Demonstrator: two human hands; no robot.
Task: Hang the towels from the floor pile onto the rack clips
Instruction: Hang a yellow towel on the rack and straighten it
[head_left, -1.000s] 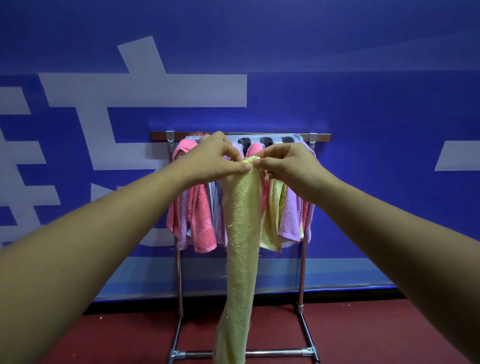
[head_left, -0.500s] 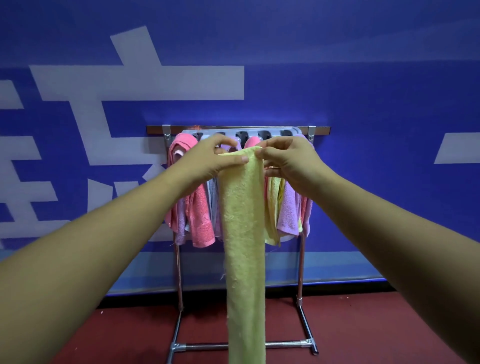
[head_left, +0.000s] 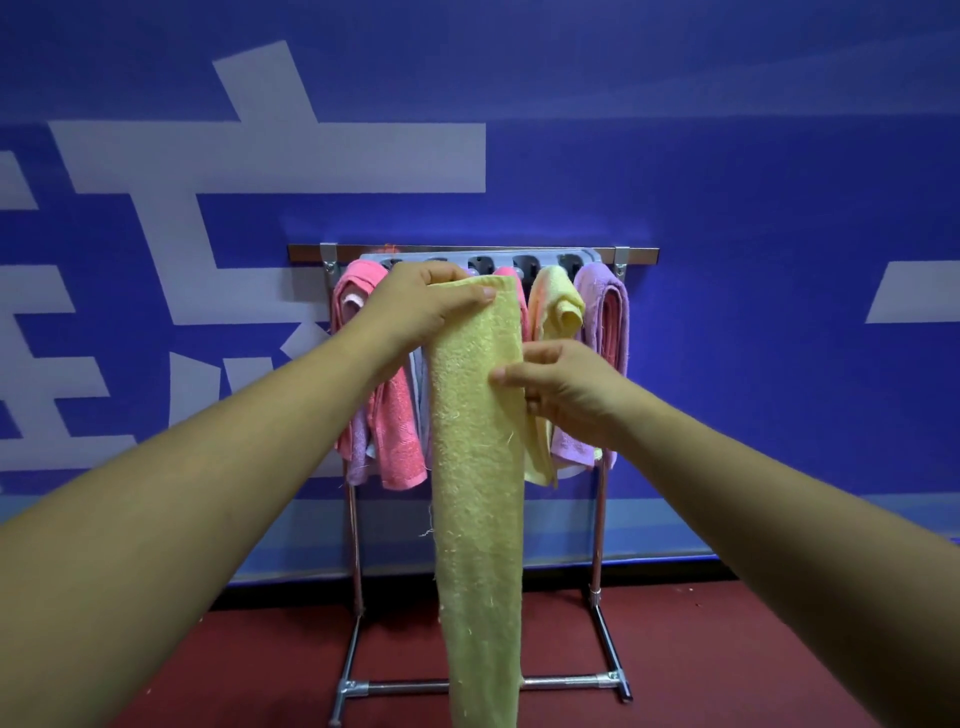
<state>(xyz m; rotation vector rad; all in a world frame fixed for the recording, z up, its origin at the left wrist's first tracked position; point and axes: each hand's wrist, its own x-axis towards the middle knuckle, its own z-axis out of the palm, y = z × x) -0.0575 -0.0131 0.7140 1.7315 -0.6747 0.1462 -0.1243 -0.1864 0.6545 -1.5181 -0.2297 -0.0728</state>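
The yellow towel (head_left: 475, 467) hangs as one long vertical strip in front of the rack (head_left: 602, 519). Its top end sits just below the grey row of clips (head_left: 524, 260) on the top bar. The left hand (head_left: 421, 312) pinches that top end and is nearer the clips. The right hand (head_left: 566, 389) pinches the towel's right edge lower down. The next move is probably up and away, feeding the top end into a clip.

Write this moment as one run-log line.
left hand: grips yellow towel top | right hand: pinches its edge | rack: holds other towels | yellow towel: not yet clipped
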